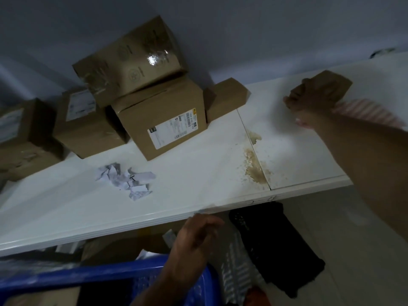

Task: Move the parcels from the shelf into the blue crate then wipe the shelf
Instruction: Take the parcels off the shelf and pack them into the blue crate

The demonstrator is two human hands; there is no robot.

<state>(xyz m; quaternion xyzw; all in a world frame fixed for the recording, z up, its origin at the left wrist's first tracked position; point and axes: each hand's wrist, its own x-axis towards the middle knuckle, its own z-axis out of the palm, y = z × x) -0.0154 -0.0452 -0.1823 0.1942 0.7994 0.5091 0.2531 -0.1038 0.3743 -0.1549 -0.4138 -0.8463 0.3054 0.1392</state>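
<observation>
At nine o'clock on the white shelf (198, 173), a cluster of brown cardboard parcels sits against the wall: a far-left parcel (19, 138), a labelled parcel (86, 127), a middle parcel (163, 120) with a taped parcel (130, 60) tilted on top, and a small box (225, 98) touching its right side. They look stiff and probably light; best gripped by opposite side faces, top one first. Crumpled paper (128, 178) lies nearer the front edge. A brown stain (255, 166) marks the seam. At six o'clock the left hand (194, 237) hangs loosely curled, empty, over the blue crate (123, 281). At two o'clock the right hand (302, 100) clasps a small parcel (329, 87); blur hides the exact finger spread.
</observation>
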